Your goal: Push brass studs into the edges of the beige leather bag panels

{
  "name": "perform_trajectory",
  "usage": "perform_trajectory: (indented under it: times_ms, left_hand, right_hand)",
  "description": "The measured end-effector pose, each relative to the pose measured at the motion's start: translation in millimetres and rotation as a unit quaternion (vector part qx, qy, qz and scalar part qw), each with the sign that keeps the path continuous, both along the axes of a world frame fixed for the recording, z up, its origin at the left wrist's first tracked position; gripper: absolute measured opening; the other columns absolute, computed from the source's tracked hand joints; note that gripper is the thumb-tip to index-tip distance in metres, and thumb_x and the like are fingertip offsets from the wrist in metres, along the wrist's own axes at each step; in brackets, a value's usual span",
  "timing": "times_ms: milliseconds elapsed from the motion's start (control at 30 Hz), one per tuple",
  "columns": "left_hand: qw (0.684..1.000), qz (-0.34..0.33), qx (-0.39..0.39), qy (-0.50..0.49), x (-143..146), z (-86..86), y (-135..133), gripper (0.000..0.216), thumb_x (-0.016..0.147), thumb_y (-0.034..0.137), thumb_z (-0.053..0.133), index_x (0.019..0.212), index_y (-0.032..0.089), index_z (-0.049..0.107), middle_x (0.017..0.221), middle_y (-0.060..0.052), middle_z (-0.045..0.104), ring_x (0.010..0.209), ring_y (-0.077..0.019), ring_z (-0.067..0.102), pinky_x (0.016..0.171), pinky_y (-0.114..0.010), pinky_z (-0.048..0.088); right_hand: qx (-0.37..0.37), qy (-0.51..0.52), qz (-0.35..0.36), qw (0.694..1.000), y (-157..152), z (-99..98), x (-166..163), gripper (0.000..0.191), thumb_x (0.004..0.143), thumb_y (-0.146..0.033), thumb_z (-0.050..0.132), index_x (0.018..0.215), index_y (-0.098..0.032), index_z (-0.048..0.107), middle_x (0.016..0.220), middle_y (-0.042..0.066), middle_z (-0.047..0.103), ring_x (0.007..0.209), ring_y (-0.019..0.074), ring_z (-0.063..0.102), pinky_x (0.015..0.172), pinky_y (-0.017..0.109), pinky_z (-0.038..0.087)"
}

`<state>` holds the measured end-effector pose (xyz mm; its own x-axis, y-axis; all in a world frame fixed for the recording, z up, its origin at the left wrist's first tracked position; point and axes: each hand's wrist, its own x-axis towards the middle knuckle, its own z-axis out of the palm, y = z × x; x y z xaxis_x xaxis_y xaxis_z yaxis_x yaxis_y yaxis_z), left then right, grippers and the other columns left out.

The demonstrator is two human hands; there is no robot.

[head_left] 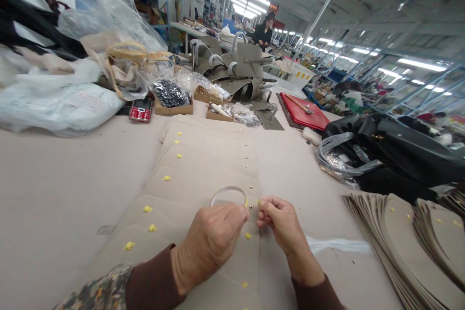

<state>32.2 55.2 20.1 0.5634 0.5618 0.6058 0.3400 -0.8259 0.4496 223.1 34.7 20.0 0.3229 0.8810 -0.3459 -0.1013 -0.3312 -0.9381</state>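
A row of overlapping beige leather panels (203, 164) lies along the table, each with small yellow tabs (147, 209) on its left side and metal studs (247, 158) on its right. My left hand (210, 242) is curled closed over the nearest panels, and a clear tape ring (228, 191) shows just above its fingers. My right hand (279, 220) pinches something tiny next to a stud at the panel's right edge. The two hands almost touch.
A fanned stack of beige pieces (407, 242) lies at the right. Black bags (392, 150), a red tray (305, 111), cardboard boxes of hardware (172, 99), a red phone (141, 109) and plastic bags (54, 101) sit farther back. A person (263, 34) stands far off.
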Motion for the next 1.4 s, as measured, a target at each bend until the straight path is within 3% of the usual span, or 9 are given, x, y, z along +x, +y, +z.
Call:
perform_trajectory:
  times_ms: [167, 267, 567, 667, 800, 900, 967, 1200, 1400]
  left_hand:
    - [0.971, 0.041, 0.001, 0.237, 5.1, -17.9, 8.1, 0.012, 0.092, 0.012, 0.049, 0.083, 0.019, 0.053, 0.079, -0.003, 0.057, 0.072, -0.0204, 0.053, 0.060, -0.031, 0.045]
    - [0.957, 0.029, -0.016, 0.287, 8.7, -21.1, 7.9, 0.006, 0.091, 0.014, 0.052, 0.086, 0.018, 0.054, 0.086, -0.005, 0.057, 0.079, -0.0232, 0.053, 0.062, -0.033, 0.045]
    - [0.954, 0.026, -0.025, 0.299, 8.4, -20.3, 4.1, 0.005, 0.091, 0.016, 0.052, 0.088, 0.018, 0.053, 0.087, -0.006, 0.055, 0.080, -0.0239, 0.050, 0.061, -0.034, 0.045]
    - [0.953, 0.021, -0.030, 0.299, 7.9, -19.9, 4.0, 0.007, 0.092, 0.014, 0.049, 0.088, 0.018, 0.054, 0.085, -0.006, 0.055, 0.080, -0.0235, 0.050, 0.061, -0.033, 0.045]
    - [0.955, 0.026, -0.030, 0.295, 7.5, -20.8, 4.3, 0.010, 0.092, 0.011, 0.047, 0.089, 0.018, 0.054, 0.085, -0.007, 0.054, 0.081, -0.0234, 0.050, 0.061, -0.032, 0.044]
    - [0.954, 0.027, -0.027, 0.296, 7.4, -21.5, 4.3, 0.012, 0.092, 0.010, 0.047, 0.087, 0.018, 0.055, 0.084, -0.007, 0.054, 0.081, -0.0238, 0.050, 0.061, -0.032, 0.044]
    - [0.953, 0.024, -0.023, 0.301, 7.0, -21.4, 4.0, 0.012, 0.091, 0.010, 0.047, 0.086, 0.018, 0.055, 0.084, -0.007, 0.054, 0.080, -0.0242, 0.050, 0.061, -0.032, 0.044]
    - [0.955, 0.025, -0.011, 0.294, 5.9, -21.8, 4.5, 0.010, 0.090, 0.010, 0.049, 0.090, 0.018, 0.054, 0.086, -0.006, 0.056, 0.080, -0.0246, 0.051, 0.063, -0.035, 0.047]
    - [0.960, 0.037, -0.025, 0.277, 4.1, -12.0, 7.8, 0.021, 0.085, 0.000, 0.043, 0.087, 0.018, 0.054, 0.083, -0.006, 0.056, 0.080, -0.0237, 0.052, 0.066, -0.034, 0.047]
  right_hand:
    - [-0.056, -0.071, 0.066, 0.994, 1.1, -10.0, 17.3, 0.043, 0.058, -0.052, 0.081, 0.065, -0.012, 0.066, 0.053, 0.001, 0.064, 0.044, 0.0106, 0.059, 0.047, 0.022, 0.051]
    - [-0.056, -0.104, 0.079, 0.990, 1.3, -16.5, 14.4, 0.042, 0.061, -0.053, 0.078, 0.065, -0.013, 0.065, 0.052, 0.000, 0.063, 0.043, 0.0102, 0.058, 0.046, 0.021, 0.050]
    - [-0.047, -0.264, 0.120, 0.956, 8.5, -18.3, 5.2, 0.024, 0.076, -0.037, 0.062, 0.063, -0.016, 0.060, 0.050, -0.004, 0.055, 0.041, 0.0091, 0.052, 0.040, 0.019, 0.046]
    - [-0.049, -0.308, 0.134, 0.941, 10.2, -15.6, 3.9, 0.018, 0.077, -0.034, 0.060, 0.071, -0.017, 0.064, 0.048, -0.004, 0.054, 0.040, 0.0096, 0.050, 0.039, 0.020, 0.045]
    - [-0.051, -0.257, 0.102, 0.960, 5.9, -17.2, 8.5, 0.031, 0.074, -0.040, 0.066, 0.095, -0.019, 0.059, 0.046, -0.008, 0.053, 0.036, 0.0117, 0.050, 0.032, 0.019, 0.039]
    - [-0.023, -0.198, 0.081, 0.977, -4.0, -21.5, 14.1, 0.031, 0.076, -0.047, 0.066, 0.082, -0.018, 0.059, 0.052, -0.004, 0.058, 0.041, 0.0107, 0.052, 0.038, 0.021, 0.044]
    - [0.004, -0.214, 0.089, 0.973, -10.6, -22.8, 15.4, 0.032, 0.079, -0.048, 0.064, 0.078, -0.016, 0.064, 0.056, -0.001, 0.061, 0.045, 0.0112, 0.055, 0.046, 0.022, 0.048]
    - [0.065, -0.448, 0.142, 0.880, -4.6, -15.0, 1.1, 0.022, 0.085, -0.029, 0.056, 0.075, -0.019, 0.074, 0.068, 0.004, 0.071, 0.062, 0.0173, 0.062, 0.064, 0.026, 0.046]
    - [0.072, -0.462, 0.192, 0.863, -0.4, -4.8, -2.5, 0.020, 0.084, -0.024, 0.056, 0.072, -0.018, 0.070, 0.064, 0.000, 0.068, 0.059, 0.0138, 0.058, 0.058, 0.023, 0.040]
